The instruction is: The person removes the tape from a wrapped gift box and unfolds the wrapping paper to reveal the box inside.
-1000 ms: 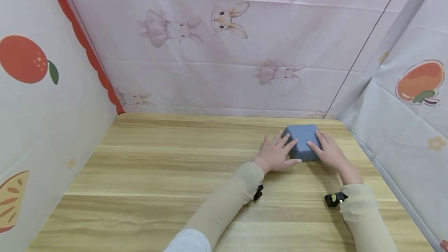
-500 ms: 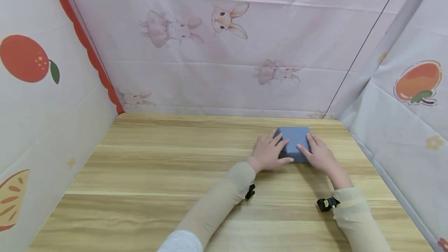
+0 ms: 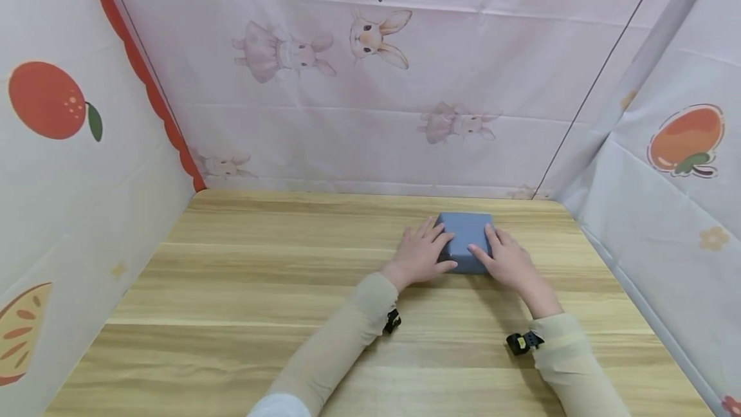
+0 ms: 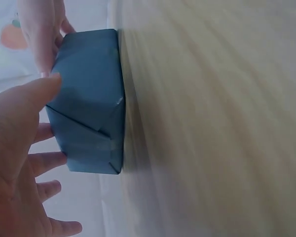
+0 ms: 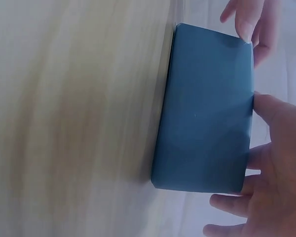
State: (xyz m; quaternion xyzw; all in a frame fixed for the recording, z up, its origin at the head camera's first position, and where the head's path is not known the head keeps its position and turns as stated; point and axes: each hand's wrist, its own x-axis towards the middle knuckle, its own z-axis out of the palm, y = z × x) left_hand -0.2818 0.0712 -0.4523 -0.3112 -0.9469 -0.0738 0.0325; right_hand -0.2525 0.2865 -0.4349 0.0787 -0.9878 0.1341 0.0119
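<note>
A blue paper-wrapped box (image 3: pixel 466 237) lies flat on the wooden table (image 3: pixel 278 288), right of its middle and towards the back. Folded wrapping shows on its left end (image 4: pixel 86 138) in the left wrist view. My left hand (image 3: pixel 418 256) touches the box's left side, its fingers spread and mostly straight. On the opposite side, my right hand (image 3: pixel 511 264) rests its thumb and fingers against the box's top and right side. The right wrist view shows the plain long side of the box (image 5: pixel 204 113), with that hand's fingers reaching along its upper edge.
A pink rabbit-print cloth (image 3: pixel 324 121) hangs behind the table's back edge. White fruit-print cloths stand along the left (image 3: pixel 52 211) and right (image 3: pixel 677 211) sides. Small black cameras (image 3: pixel 523 342) sit on both wrists.
The box has slid left along the table, away from the right cloth and slightly nearer. Both hands have travelled with it, keeping their places on its two sides.
</note>
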